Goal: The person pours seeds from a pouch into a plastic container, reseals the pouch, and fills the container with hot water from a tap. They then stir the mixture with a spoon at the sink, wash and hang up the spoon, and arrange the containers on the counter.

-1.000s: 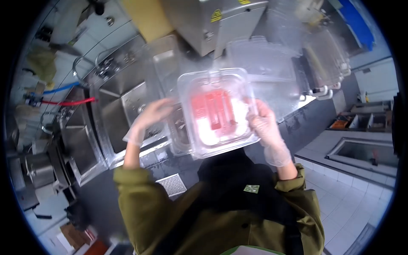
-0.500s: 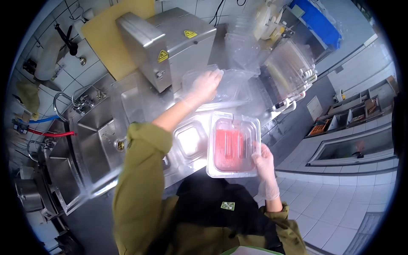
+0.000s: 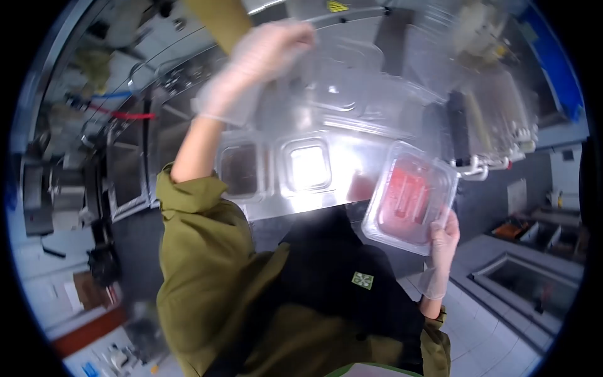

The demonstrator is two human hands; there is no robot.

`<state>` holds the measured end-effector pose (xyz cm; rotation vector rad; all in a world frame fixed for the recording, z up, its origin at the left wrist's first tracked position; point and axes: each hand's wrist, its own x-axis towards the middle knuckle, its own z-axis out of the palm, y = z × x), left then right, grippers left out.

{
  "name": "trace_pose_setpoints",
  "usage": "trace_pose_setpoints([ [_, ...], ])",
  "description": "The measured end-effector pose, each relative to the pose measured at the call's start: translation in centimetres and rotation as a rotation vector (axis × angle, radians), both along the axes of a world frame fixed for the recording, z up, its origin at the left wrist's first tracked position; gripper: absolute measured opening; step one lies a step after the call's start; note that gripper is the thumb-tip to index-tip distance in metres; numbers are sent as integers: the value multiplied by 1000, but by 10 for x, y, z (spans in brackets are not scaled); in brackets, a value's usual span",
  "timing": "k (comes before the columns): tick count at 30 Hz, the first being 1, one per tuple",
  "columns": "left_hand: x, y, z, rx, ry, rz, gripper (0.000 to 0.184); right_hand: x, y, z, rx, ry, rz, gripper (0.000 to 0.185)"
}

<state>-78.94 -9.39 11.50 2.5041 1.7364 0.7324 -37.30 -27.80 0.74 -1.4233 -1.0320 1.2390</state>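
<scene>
My right hand (image 3: 445, 235) grips the lower right edge of a lidded clear plastic container (image 3: 411, 198) with red contents, held tilted beyond the counter's front edge. My left hand (image 3: 270, 53), in a clear glove, is raised at the upper left of centre. Its fingers are smeared by motion beside a clear plastic lid or tray (image 3: 342, 78); whether they hold it cannot be made out. Below on the steel counter (image 3: 342, 160) sit a clear square container (image 3: 308, 164) and a darker-looking clear one (image 3: 242, 169).
Metal sinks (image 3: 125, 164) and a red hose (image 3: 132, 115) are at the left. A yellow board (image 3: 220, 22) stands at the back. Stacked clear containers (image 3: 433, 56) and a rack with white handles (image 3: 496, 113) are at the right.
The view has turned. My right hand has carried the red-filled container to the right. My left hand has moved from beside it to the clear lids, then up and left.
</scene>
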Motion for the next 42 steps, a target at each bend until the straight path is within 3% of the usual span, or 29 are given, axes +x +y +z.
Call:
trace_pose_setpoints([
  [2, -58, -41, 23, -324, -168, 85, 10, -2, 10, -6, 23, 13, 43, 36],
  [4, -118, -73, 6, -601, -224, 91, 5, -8, 17, -9, 25, 21, 77, 35],
  [7, -144, -119, -50, -752, -180, 157, 13, -25, 29, -9, -19, 5, 166, 34],
  [10, -180, -140, -133, -861, -407, 194, 14, -56, 35, 0, -55, 4, 194, 33],
  [12, -177, -147, -147, -801, -517, 257, 24, -77, 34, 4, -71, 17, 216, 32],
  [18, -156, -156, -161, -323, -52, 304, 36, -138, 28, 18, -100, 32, 228, 31],
  [22, -162, -164, -165, -354, -66, 348, 42, -186, 23, 25, -119, 83, 305, 30],
  [25, -168, -183, -172, -234, -258, 440, 43, -222, 22, 16, -64, 149, 423, 30],
  [28, -157, -225, -164, -285, -936, 520, 52, -265, 15, 17, -96, 243, 491, 32],
  [31, -121, -260, -113, -414, -1447, 396, 66, -304, 4, -22, 0, 179, 511, 32],
  [34, -111, -273, -111, -400, -1566, 319, 72, -334, -10, -38, -11, 204, 505, 34],
  [35, -106, -272, -107, -354, -1425, 383, 72, -340, -13, -46, 19, 213, 490, 34],
  [39, -96, -270, -89, -332, -1598, 475, 58, -343, -15, -43, 38, 133, 514, 39],
  [42, -93, -268, -97, -285, -1539, 474, 57, -331, -13, -30, 75, 148, 547, 39],
])
